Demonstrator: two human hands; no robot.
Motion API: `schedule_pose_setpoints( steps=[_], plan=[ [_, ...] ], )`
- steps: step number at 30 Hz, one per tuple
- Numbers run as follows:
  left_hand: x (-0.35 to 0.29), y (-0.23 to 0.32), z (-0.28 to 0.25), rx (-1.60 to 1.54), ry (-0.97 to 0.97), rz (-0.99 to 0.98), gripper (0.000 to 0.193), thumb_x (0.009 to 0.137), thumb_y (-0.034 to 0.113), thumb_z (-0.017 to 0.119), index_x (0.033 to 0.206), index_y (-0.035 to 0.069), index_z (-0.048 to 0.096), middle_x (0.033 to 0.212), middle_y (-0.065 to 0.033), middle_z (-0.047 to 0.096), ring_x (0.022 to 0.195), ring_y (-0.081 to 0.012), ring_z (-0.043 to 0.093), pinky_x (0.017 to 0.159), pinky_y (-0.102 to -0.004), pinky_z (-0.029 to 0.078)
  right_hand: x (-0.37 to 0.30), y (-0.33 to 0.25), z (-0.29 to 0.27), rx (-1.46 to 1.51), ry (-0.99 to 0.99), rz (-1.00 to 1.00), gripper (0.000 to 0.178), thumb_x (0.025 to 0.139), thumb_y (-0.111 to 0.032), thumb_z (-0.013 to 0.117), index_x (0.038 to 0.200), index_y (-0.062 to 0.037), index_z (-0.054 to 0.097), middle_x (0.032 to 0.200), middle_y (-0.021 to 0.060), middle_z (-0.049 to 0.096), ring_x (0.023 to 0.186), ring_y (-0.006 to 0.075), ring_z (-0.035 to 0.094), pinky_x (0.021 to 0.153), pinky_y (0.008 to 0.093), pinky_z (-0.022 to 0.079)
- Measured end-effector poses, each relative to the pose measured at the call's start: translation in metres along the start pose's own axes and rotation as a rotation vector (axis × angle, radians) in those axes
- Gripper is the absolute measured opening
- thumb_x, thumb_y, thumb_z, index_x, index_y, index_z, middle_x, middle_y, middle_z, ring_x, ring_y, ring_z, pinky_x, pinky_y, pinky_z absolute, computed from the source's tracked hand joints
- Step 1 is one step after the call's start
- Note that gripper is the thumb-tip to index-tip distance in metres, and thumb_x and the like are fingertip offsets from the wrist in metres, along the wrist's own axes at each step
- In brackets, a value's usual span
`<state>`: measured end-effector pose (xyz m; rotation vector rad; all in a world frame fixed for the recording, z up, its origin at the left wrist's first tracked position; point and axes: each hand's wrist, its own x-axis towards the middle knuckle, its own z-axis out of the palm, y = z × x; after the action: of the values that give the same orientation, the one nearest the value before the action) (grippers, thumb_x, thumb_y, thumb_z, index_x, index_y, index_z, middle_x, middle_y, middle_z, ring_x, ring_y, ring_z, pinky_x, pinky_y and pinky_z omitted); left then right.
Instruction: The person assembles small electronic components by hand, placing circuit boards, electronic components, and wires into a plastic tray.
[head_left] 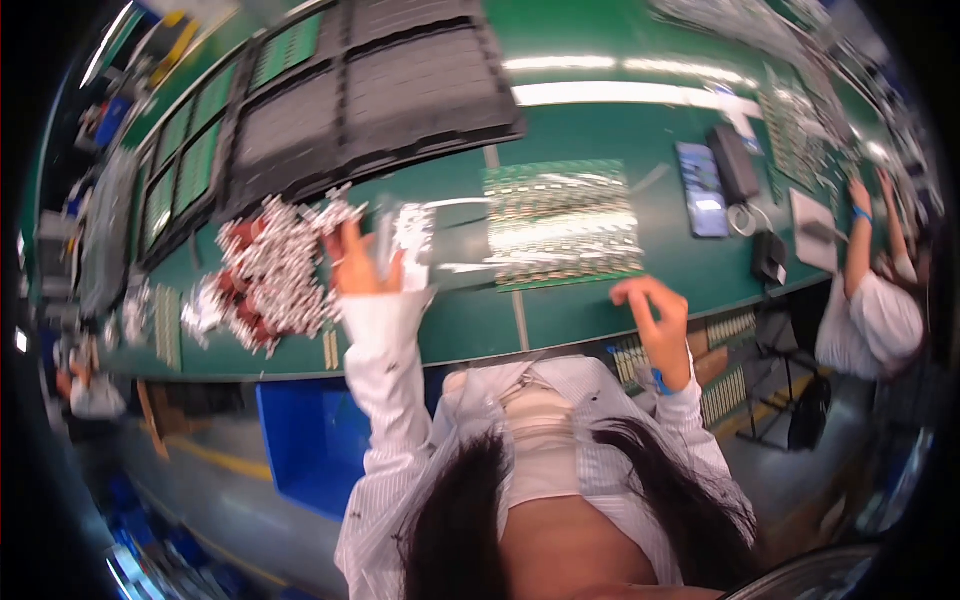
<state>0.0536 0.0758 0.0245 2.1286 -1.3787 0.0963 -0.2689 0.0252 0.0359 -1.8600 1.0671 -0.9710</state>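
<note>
My left hand (358, 262) is raised over the green table (600, 130), closed around a clear plastic bag (412, 235) with small silver parts inside. Just left of it lies a heap of small red and silver components (272, 275). A green circuit board panel (562, 222) covered in rows of shiny parts lies flat in the middle of the table, right of the bag. My right hand (655, 315) hovers at the table's near edge below that panel, fingers curled and holding nothing that I can see.
Black ribbed trays (420, 85) and more green panels (195, 165) sit at the back left. A phone (702, 188) and a black device (735, 165) lie to the right. Another person (870, 300) works at the far right. A blue bin (310, 440) stands under the table.
</note>
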Motion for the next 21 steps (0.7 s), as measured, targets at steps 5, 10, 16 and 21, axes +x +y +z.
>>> schedule_pose_setpoints(
  steps=[5,10,16,21],
  plan=[
    [0.006,-0.032,-0.014,0.159,0.146,0.04,0.049,0.071,0.012,0.066,0.113,-0.004,0.047,0.103,-0.0224,0.055,0.093,-0.0334,0.055,0.08,-0.0352,0.043,0.021,0.079,-0.061,-0.113,0.56,0.032,0.021,0.085,-0.003,0.04,0.103,0.0016,0.05,0.095,0.0119,0.059,0.092,0.0201,0.055,0.082,0.0291,0.04],
    [0.014,-0.054,-0.022,0.244,0.048,-0.104,0.043,0.075,0.019,0.064,0.108,-0.004,0.049,0.098,-0.0189,0.056,0.085,-0.0288,0.056,0.074,-0.0332,0.044,0.032,0.112,-0.087,-0.402,0.525,-0.042,0.032,0.08,0.0,0.042,0.111,-0.003,0.047,0.109,0.0113,0.052,0.103,0.0263,0.047,0.089,0.0337,0.035],
    [0.018,-0.051,-0.025,0.019,0.105,-0.215,0.038,0.077,0.02,0.062,0.103,-0.004,0.049,0.09,-0.0168,0.056,0.078,-0.0269,0.056,0.069,-0.0328,0.044,0.042,0.121,-0.083,-0.685,0.476,-0.02,0.036,0.08,-0.01,0.046,0.116,-0.0093,0.045,0.111,0.0088,0.051,0.105,0.0245,0.043,0.088,0.036,0.031],
    [0.023,-0.046,-0.032,-0.15,0.154,-0.321,0.033,0.078,0.02,0.06,0.099,-0.004,0.05,0.084,-0.015,0.056,0.072,-0.0253,0.055,0.065,-0.0324,0.044,0.044,0.117,-0.083,-0.729,0.455,0.023,0.038,0.081,-0.012,0.047,0.118,-0.0087,0.043,0.113,0.0085,0.049,0.104,0.024,0.043,0.088,0.0366,0.031]
  ],
)
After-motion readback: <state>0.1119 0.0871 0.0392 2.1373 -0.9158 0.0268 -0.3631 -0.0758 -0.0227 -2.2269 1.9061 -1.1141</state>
